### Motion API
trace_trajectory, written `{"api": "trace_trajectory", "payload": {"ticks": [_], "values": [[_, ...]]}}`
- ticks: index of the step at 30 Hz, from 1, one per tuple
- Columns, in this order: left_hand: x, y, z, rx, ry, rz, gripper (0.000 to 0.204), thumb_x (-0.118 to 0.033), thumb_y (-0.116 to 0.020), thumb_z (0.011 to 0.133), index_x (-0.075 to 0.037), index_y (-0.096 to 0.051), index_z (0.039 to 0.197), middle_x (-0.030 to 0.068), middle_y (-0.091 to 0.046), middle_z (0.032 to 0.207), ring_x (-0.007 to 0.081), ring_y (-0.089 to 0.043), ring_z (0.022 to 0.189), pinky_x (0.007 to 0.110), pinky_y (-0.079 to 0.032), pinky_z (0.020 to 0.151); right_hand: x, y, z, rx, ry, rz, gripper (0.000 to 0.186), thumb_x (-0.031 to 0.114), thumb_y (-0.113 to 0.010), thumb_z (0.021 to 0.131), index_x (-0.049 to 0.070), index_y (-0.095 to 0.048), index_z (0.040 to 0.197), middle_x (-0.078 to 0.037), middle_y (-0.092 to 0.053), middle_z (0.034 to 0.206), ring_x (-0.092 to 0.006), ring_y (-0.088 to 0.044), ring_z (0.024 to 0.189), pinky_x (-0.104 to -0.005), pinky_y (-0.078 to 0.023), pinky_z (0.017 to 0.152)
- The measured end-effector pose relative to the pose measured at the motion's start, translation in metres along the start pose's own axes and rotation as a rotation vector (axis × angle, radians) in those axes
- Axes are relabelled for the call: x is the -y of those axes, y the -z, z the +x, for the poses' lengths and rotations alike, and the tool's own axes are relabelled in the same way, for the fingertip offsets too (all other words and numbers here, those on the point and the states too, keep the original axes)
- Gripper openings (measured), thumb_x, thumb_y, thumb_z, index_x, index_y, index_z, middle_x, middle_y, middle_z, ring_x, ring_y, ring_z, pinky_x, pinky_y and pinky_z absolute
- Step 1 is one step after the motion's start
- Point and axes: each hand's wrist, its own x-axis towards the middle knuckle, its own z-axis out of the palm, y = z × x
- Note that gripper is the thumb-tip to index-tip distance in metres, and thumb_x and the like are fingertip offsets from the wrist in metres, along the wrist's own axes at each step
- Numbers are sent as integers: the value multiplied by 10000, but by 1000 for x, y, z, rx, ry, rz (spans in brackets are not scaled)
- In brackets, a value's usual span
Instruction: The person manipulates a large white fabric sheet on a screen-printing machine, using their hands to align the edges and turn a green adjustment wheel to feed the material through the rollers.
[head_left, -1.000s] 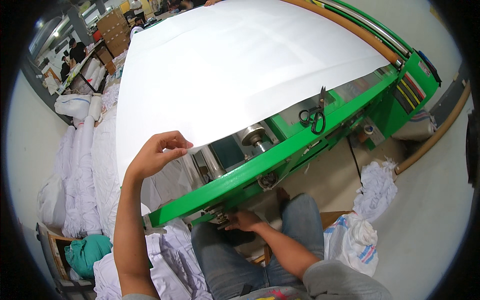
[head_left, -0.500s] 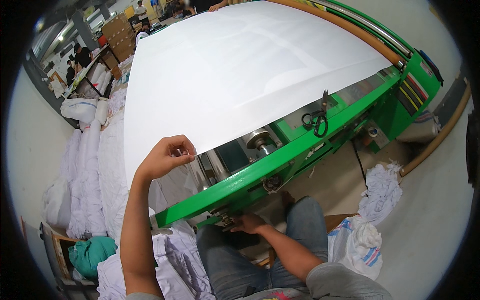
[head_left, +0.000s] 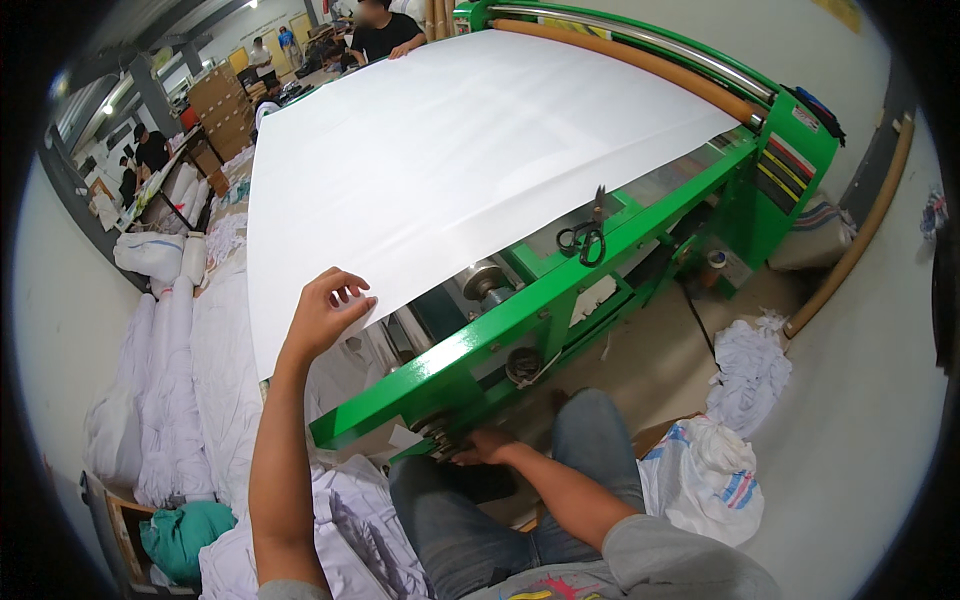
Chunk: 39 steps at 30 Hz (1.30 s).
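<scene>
A wide white sheet [head_left: 430, 170] lies stretched over a green-framed roller machine [head_left: 450, 370]. My left hand [head_left: 332, 305] is over the sheet's near edge, fingers loosely curled, with gaps between them and the thumb apart. Below the frame's near end, my right hand [head_left: 487, 445] reaches in against a small metal mechanism [head_left: 435, 432]. Its fingers are bent round something there, partly hidden in shadow. Black-handled scissors [head_left: 588, 238] rest on the green beam, blades pointing away.
A brown tube [head_left: 640, 65] runs along the machine's far right side. White cloth [head_left: 350, 520] is heaped beside my legs, with long white rolls [head_left: 175, 400] at left. A white sack [head_left: 705, 475] sits at right. Another person [head_left: 388, 38] stands at the sheet's far end.
The view has shifted, showing more of the far end and the person there. My left hand's fingers have loosened somewhat near the sheet's edge. My right hand stays at the mechanism.
</scene>
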Motion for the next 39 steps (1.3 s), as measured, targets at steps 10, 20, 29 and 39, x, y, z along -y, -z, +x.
{"api": "trace_trajectory", "payload": {"ticks": [10,20,29,39], "values": [[2,-12,-9,104,-96,227,407,-313,-965,809,-62,-835,1102,106,-734,1030,279,-709,975,415,-594,905,71,23,-61,-107,-21,-338,684,591,-760,1005,101,-696,1479,-214,-797,1264,-439,-744,1184,-540,-602,980],[10,-5,-6,-14,-59,106,158,-16,-747,887,42,-776,1032,111,-675,858,187,-639,774,343,-545,738,57,-42,-54,-450,-107,78,727,586,-727,1041,57,-569,1514,-222,-797,1081,-489,-765,1023,-563,-618,879],[15,-22,-1,98,-46,179,147,-79,-805,951,49,-752,1001,98,-679,832,178,-625,746,349,-541,720,-5,-73,-17,-553,58,61,711,652,-692,1046,82,-610,1462,-217,-783,1071,-466,-765,961,-562,-611,846],[8,-13,-5,112,8,121,164,-90,-804,979,58,-745,1019,87,-680,838,158,-608,771,335,-527,725,-37,-96,0,-246,329,-273,694,183,-478,1157,490,-318,1759,-221,-740,1197,-427,-764,1016,-550,-618,920]]}}
